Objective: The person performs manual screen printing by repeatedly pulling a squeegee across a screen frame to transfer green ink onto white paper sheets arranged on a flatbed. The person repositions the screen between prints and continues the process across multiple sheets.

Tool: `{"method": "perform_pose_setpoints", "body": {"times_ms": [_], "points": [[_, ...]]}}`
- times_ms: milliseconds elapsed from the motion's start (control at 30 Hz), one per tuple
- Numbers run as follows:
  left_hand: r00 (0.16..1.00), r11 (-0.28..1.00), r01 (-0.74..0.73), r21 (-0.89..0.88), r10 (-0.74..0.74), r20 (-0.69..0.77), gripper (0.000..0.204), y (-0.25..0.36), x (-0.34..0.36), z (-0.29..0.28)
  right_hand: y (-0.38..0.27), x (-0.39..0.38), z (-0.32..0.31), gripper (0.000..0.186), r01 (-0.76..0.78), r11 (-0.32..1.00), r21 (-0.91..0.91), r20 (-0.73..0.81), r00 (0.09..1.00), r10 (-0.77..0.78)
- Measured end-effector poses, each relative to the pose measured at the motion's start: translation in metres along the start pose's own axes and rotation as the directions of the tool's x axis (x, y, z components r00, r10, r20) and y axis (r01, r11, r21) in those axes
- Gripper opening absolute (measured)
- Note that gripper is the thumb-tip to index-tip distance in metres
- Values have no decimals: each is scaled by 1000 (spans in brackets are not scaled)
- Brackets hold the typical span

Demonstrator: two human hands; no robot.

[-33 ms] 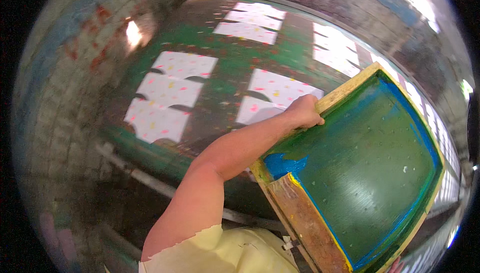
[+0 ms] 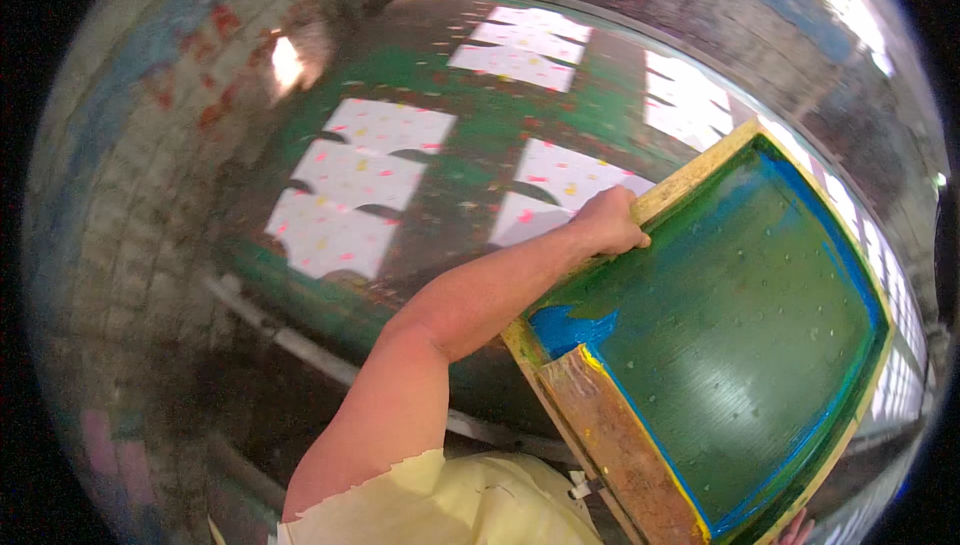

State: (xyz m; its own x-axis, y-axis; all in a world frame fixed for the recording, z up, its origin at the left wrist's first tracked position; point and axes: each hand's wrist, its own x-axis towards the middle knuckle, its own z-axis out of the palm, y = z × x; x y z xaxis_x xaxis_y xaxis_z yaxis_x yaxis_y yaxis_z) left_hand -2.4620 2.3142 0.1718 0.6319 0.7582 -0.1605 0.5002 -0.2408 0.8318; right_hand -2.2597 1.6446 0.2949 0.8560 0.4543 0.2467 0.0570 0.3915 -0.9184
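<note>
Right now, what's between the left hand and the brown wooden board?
In the head view, a blob of blue paint and part of the green panel lie between the left hand and the brown wooden board.

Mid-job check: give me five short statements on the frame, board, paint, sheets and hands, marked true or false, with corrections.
1. The left grip holds the frame by its wooden edge. True.
2. The wooden board lies outside the frame. False: it lies inside, along one side.
3. Blue paint is pooled near the upper end of the board. True.
4. The white sheets are on top of the frame. False: they are spread on the table.
5. The right grip is fully in view. False: only part of its fingers shows at the lower edge.
</note>
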Motion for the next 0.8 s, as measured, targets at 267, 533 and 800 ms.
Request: {"method": "perform_pose_setpoints", "body": {"times_ms": [267, 533, 800], "points": [[876, 917, 367, 155, -285, -388, 67, -81, -120, -209, 148, 143, 99, 75, -337, 908, 249, 699, 711, 71], [721, 890, 439, 122, -268, -639, 61, -256, -243, -443, 279, 86, 353, 91, -327, 928, 179, 612, 776, 155], [683, 928, 366, -67, -317, -658, 46, -433, -294, -560, 344, -43, 554, 88, -479, 873, 92, 582, 737, 343]]}}
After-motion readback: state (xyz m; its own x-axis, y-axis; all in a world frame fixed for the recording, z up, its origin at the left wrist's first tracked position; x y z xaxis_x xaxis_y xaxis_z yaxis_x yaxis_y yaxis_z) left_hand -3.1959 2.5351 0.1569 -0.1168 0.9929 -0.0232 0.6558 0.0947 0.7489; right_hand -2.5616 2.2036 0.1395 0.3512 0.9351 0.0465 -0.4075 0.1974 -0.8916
